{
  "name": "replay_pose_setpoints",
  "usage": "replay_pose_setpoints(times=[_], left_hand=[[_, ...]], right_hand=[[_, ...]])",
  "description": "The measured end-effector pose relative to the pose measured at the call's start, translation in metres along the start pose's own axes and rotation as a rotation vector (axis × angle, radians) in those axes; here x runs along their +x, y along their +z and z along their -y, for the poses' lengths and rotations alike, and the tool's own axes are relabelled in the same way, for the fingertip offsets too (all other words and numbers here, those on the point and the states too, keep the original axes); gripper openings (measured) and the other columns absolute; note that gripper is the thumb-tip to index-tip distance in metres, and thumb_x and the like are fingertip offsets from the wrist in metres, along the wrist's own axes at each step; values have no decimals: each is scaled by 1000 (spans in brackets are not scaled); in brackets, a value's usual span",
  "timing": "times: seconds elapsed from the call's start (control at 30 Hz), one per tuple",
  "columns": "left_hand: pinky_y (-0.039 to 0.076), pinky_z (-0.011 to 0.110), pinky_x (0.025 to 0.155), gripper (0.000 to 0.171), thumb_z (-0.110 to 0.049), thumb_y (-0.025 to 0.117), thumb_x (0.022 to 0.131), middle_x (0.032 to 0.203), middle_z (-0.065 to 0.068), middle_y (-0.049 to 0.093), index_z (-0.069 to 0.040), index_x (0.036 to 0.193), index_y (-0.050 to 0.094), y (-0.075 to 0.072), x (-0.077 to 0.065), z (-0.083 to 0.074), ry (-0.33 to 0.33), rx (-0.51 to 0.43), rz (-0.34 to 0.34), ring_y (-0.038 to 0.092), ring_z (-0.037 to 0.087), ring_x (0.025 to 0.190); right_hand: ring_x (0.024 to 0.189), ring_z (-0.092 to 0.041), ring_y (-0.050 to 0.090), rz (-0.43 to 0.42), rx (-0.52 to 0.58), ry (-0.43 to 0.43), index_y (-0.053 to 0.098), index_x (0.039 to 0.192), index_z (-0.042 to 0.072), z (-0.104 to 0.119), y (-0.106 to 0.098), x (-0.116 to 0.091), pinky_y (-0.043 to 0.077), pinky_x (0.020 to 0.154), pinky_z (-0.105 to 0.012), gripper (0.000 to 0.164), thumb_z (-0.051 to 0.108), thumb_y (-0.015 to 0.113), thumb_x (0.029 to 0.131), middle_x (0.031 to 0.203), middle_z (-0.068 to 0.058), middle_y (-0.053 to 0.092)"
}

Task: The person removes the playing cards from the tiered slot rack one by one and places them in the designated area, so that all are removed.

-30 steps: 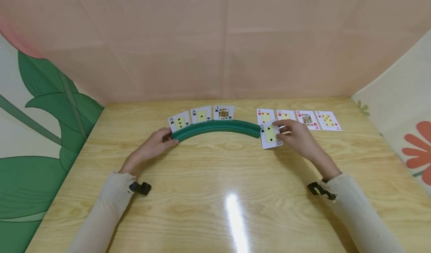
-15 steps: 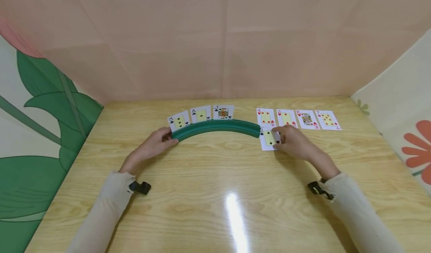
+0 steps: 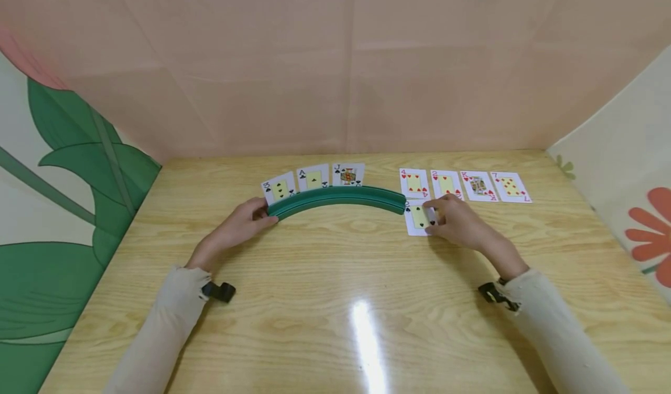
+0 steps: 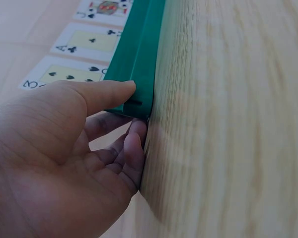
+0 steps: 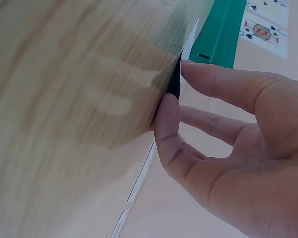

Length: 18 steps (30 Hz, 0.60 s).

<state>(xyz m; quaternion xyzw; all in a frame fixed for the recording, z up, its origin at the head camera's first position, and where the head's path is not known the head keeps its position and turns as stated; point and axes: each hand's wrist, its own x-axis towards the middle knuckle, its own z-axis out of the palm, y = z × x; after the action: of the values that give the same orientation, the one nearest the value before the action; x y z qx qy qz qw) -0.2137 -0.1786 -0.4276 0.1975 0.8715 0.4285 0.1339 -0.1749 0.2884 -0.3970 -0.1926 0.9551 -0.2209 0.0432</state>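
Observation:
A curved green playing card holder point(image 3: 335, 196) lies on the table, with three cards upright in its left and middle part: a three of spades point(image 3: 279, 189), an ace of clubs point(image 3: 313, 177) and a jack point(image 3: 348, 175). My left hand point(image 3: 241, 225) grips the holder's left end, thumb on its front face in the left wrist view. At the holder's right end, my right hand point(image 3: 460, 222) pinches a two of spades point(image 3: 418, 218) by its right edge. Seen edge-on in the right wrist view, this playing card point(image 5: 188, 42) is tilted close over the tabletop, between thumb and fingers.
Behind the right hand, face-up cards form a row: a four of hearts point(image 3: 413, 182), a two of hearts point(image 3: 444, 182), a king point(image 3: 478, 186) and a seven of diamonds point(image 3: 510, 187). The wooden table point(image 3: 293, 301) meets a pink backdrop point(image 3: 346, 91) at the back.
My right hand has drawn the two of spades slightly toward me and lowered it, so it no longer covers the four of hearts' lower part. The left hand and holder stay in place.

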Motion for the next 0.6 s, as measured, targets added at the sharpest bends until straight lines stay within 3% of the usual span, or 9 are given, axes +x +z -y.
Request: replay_pose_setpoints(times=[0.13,0.23,0.6], left_hand=[[42,39,83,37,-17,59,102,106,15,56,0,134,54,0,0,0,-6,4,0,49,27,96],[42,37,83,38,-20,60,101,107,12,57,-4,135,54,1,3,9,-1,7,-4,49,24,96],[43,36,81,37,-20,60,101,105,11,57,-3,134,55,1,4,11,4,5,-4,49,23,94]], right_hand=[[90,-30,50,-3,-4,3,61,125,-11,0,0,0,42,69,-36,49,4,80,82,101,-23,60],[91,-30,49,-2,-4,6,61,125,-11,-1,0,0,42,69,-36,50,5,80,82,102,-23,61],[98,-33,49,34,20,55,58,129,-12,2,-2,-1,44,70,-37,51,6,78,85,115,-29,58]])
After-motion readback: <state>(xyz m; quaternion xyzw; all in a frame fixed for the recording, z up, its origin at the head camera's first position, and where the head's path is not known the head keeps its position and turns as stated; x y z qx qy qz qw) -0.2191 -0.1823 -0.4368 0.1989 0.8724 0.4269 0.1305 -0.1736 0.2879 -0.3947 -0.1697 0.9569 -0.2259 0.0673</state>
